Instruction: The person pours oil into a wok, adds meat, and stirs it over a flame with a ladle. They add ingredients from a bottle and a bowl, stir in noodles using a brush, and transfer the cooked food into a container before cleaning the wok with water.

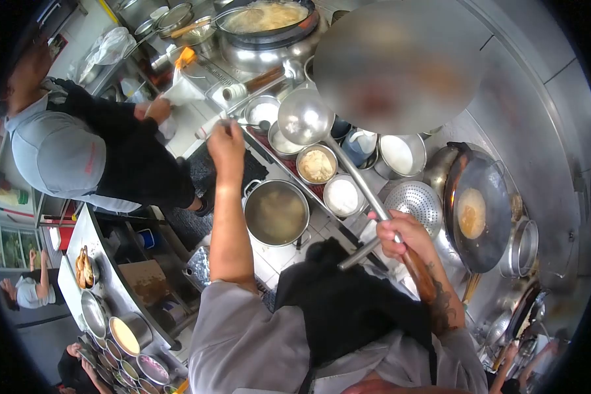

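Left worktop (79,240), long, steel, running near to far; pans and a row of small pots at its near end. Co-worker (131,141) at far left, cap and dark apron, head bent over something pale in the hands, too small to make out.

Wok (484,255) on the right, tilted, a brown round patch inside. Far right-centre is blurred; contents cannot be told.

Stockpot (251,213) mid-scene, low, cloudy liquid in it, left of the row of containers. Ladle (356,175) slants from near right to far left, its head over the containers; whether it touches any, cannot tell. Strainer (412,207), perforated, between ladle and wok.

Right grip (402,235): fingers wrapped fully round the ladle, about where metal shaft meets wooden handle. Left grip (226,139): extended far, above and beyond the stockpot, fingers closed on the thin handle of the small spoon.

Containers, small: white contents in the near one (343,196), pale yellow lumps in the next (316,165). Small spoon (264,125), dark head at the bowl of white stuff, just left of the ladle head.
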Tool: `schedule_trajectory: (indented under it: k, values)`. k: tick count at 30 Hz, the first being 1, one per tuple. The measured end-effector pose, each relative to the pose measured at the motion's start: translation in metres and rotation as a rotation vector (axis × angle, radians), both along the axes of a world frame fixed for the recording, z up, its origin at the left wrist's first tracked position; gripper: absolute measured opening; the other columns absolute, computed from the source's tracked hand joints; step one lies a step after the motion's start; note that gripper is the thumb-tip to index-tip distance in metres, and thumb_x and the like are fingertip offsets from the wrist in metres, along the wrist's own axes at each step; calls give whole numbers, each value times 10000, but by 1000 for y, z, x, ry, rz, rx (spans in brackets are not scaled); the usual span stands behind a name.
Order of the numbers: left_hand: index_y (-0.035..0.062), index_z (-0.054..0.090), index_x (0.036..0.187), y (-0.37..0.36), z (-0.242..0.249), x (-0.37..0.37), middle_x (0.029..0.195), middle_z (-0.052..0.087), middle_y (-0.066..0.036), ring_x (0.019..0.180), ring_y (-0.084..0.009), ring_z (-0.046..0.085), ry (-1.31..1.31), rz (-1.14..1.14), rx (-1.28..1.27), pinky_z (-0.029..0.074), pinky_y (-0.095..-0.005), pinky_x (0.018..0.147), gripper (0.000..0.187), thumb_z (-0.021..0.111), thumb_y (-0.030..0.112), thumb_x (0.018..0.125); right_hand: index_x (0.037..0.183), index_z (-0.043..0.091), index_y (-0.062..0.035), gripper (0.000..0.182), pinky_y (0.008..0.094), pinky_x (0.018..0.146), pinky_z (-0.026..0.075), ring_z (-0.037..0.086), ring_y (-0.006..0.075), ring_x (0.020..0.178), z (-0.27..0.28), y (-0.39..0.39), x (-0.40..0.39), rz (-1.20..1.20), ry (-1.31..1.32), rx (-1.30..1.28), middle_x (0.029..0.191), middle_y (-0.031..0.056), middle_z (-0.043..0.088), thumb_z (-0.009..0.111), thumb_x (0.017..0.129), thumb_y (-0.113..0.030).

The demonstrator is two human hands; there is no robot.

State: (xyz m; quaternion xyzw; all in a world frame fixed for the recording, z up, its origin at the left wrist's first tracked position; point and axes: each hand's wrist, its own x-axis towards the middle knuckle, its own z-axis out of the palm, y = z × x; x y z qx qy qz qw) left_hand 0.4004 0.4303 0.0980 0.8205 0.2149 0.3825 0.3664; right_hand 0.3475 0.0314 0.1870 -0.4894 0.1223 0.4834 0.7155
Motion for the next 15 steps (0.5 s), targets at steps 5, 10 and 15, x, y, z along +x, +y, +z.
schedule_trajectory:
  k: [5,10,15]
  values:
    - [-27,588,804,-39,-55,38,719,615,-239,709,-428,604,73,-179,81,468,-472,618,178,618,140,856,1200,512,13,322,238,380,323,388,88,386,21,-11,-1,-125,-144,67,669,16,457,511,886,-58]
    - [-20,572,791,-64,-73,65,697,601,-238,693,-427,596,133,-294,144,466,-475,626,151,608,115,849,1200,511,22,331,229,369,319,400,91,380,39,-17,-1,-190,-260,-27,668,34,462,526,878,-55]
    - [-24,577,803,-55,-76,69,727,611,-243,731,-431,602,170,-308,60,472,-470,642,159,614,126,839,1200,515,20,330,219,362,318,390,89,381,41,-26,-4,-208,-322,-42,665,34,465,535,880,-61]
